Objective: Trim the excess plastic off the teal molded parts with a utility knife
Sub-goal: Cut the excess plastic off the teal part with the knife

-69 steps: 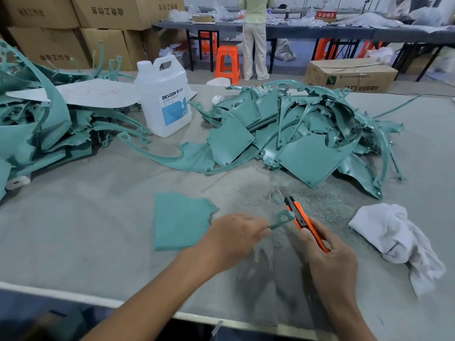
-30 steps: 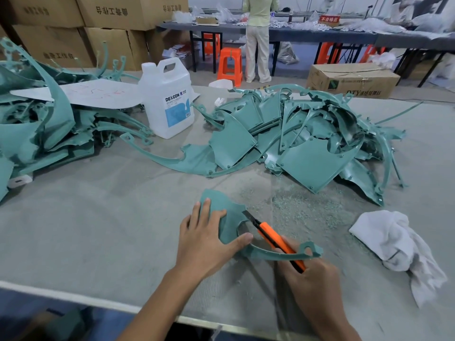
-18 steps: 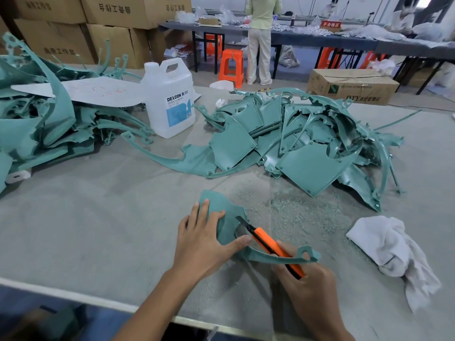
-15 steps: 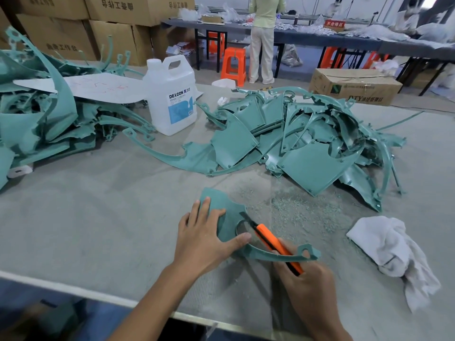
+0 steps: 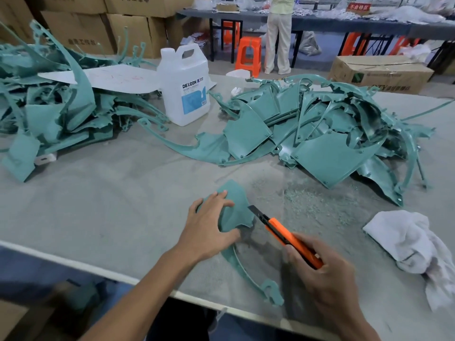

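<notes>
A teal molded part (image 5: 235,210) lies flat on the grey table (image 5: 98,205) in front of me, its thin curved arm running toward the near edge and ending in a small hook. My left hand (image 5: 206,227) presses on the part's wide panel, fingers spread and thumb at the panel's lower edge. My right hand (image 5: 320,271) grips the orange utility knife (image 5: 285,233). The knife's blade tip sits against the right edge of the panel.
Heaps of teal parts lie at the left (image 5: 49,107) and the back right (image 5: 320,134). A white jug (image 5: 183,87) stands between them, a white rag (image 5: 408,244) lies at the right, and plastic shavings (image 5: 312,200) dust the table. A person stands at a far table.
The part has been turned: its thin arm, which lay to the right under the knife, now points toward the near edge. The knife blade has moved to the panel's right edge.
</notes>
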Tool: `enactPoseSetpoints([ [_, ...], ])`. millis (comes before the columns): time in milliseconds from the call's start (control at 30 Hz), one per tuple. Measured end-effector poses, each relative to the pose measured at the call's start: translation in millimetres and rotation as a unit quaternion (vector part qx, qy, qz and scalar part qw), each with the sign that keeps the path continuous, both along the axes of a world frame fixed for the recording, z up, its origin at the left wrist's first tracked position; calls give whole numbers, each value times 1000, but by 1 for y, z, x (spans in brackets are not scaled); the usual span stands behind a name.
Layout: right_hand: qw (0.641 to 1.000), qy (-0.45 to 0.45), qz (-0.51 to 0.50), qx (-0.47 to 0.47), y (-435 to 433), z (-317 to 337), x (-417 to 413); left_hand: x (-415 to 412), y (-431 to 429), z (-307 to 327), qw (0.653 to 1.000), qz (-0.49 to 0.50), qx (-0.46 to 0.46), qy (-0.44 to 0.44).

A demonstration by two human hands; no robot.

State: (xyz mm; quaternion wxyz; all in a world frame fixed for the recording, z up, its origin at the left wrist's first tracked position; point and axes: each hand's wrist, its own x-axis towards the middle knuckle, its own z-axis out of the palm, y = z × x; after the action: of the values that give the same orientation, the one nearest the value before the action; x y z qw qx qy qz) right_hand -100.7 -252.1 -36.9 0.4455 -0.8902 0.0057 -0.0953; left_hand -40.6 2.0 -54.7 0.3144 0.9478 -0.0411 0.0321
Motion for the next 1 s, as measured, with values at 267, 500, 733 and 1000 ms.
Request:
enactPoseSetpoints([
  [267, 997, 25, 73, -7, -16, 4, 6, 0, -5, -3, 997, 47, 56, -24],
  [500, 997, -4, 75, -5, -16, -6, 5, 1, -3, 2, 998, 37, 43, -16],
  [733, 990, -102, 70, -64, -11, -3, 2, 0, -3, 5, 999, 36, 37, -13],
  [1000, 985, -141, 53, -88, -12, -11, 1, 0, 0, 4, 999, 31, 31, -16],
])
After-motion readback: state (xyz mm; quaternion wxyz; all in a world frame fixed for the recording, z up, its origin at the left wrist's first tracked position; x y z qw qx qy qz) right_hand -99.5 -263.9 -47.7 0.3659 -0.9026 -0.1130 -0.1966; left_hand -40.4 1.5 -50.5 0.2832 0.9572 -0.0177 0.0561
